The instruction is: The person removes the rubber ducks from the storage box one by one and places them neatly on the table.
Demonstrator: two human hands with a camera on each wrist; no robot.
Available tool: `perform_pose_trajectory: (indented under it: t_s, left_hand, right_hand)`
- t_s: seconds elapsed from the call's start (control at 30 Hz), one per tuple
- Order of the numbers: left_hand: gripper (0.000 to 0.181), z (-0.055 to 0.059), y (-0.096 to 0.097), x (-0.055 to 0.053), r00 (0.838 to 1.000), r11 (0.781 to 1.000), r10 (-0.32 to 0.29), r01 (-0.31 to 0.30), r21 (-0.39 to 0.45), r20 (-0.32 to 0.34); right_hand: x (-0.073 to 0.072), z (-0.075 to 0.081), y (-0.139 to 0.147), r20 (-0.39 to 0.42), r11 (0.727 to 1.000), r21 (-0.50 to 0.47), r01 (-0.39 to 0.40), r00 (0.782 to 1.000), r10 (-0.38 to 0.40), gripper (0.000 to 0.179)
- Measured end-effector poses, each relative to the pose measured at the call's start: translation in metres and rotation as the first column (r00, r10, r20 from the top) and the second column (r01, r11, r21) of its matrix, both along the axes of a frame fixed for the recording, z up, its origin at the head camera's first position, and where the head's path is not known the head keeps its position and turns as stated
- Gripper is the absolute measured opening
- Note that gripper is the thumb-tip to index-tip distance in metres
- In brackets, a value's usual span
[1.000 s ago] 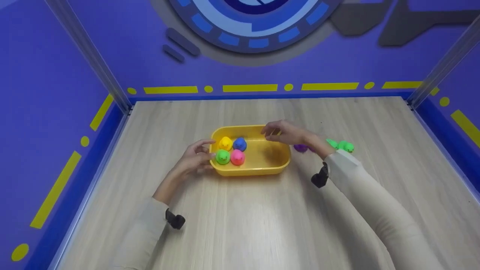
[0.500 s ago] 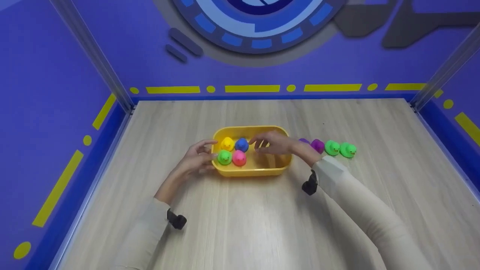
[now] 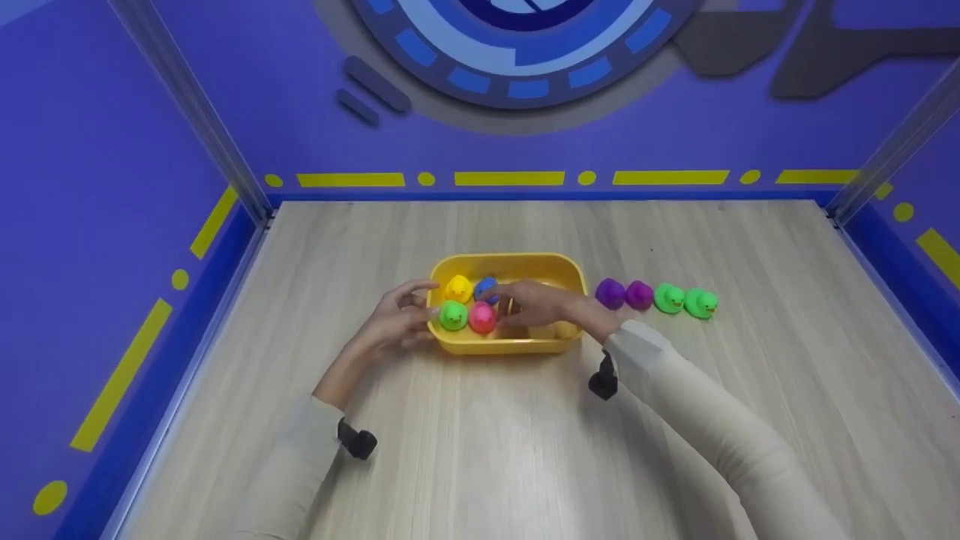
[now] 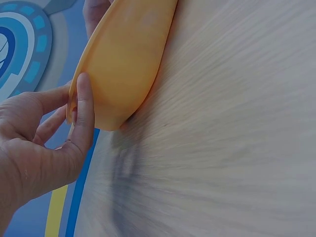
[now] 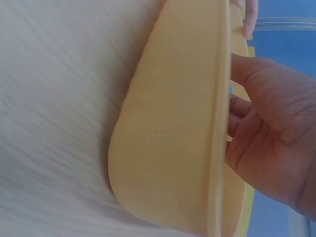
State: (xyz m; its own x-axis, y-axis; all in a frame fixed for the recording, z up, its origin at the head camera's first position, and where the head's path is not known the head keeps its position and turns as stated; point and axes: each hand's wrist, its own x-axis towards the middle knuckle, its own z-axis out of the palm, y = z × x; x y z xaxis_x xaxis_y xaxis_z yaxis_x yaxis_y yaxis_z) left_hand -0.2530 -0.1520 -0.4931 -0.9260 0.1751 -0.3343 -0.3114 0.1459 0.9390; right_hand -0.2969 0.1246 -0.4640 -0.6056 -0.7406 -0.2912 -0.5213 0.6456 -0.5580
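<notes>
A yellow plastic tub [image 3: 525, 346] stands on the wooden table. In its left half sit a yellow rubber duck [image 3: 458, 289], a blue one [image 3: 484, 289], a green one [image 3: 453, 316] and a pink one [image 3: 482, 318]. My left hand [image 3: 401, 319] pinches the tub's left rim, thumb against the outer wall in the left wrist view [image 4: 49, 133]. Inside the tub reaches my right hand [image 3: 536, 304], fingers spread apart; a fingertip overlaps the blue duck and the thumb is beside the pink one. The tub wall hides those fingertips in the right wrist view [image 5: 271, 123].
Right of the tub, a row of ducks lies on the table: two purple ducks [image 3: 610, 294] and two green ducks [image 3: 670, 298]. Blue panels [image 3: 517, 150] with yellow marks close off the back and both sides.
My right hand has moved from above the tub's far right rim down and left into the tub, up to the blue and pink ducks. The left hand stays at the rim.
</notes>
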Motion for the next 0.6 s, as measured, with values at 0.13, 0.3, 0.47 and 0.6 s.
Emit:
perform_pose_trajectory:
  t_s: [0.13,0.3,0.47,0.6]
  left_hand:
    - [0.053,0.0005,0.0001,0.0001,1.0,1.0,0.001,-0.001,0.001,0.007]
    - [0.053,0.0,0.0022,-0.0014,0.999,1.0,0.01,-0.01,-0.017,0.032]
    - [0.053,-0.0006,0.0025,-0.0023,0.999,1.0,0.014,-0.014,-0.018,0.032]
    - [0.054,-0.0008,0.0022,-0.0008,0.999,1.0,0.017,-0.017,0.002,0.029]
  right_hand:
    - [0.0009,-0.0035,-0.0042,-0.002,1.0,-0.013,-0.019,1.0,0.019,0.053]
    - [0.0022,-0.0067,-0.0076,0.012,1.0,-0.011,-0.004,1.0,0.005,0.054]
    - [0.0035,-0.0091,-0.0099,-0.013,1.0,0.025,0.004,1.0,-0.004,0.049]
    - [0.0042,-0.0102,-0.0103,-0.031,0.999,0.048,0.009,0.999,-0.008,0.043]
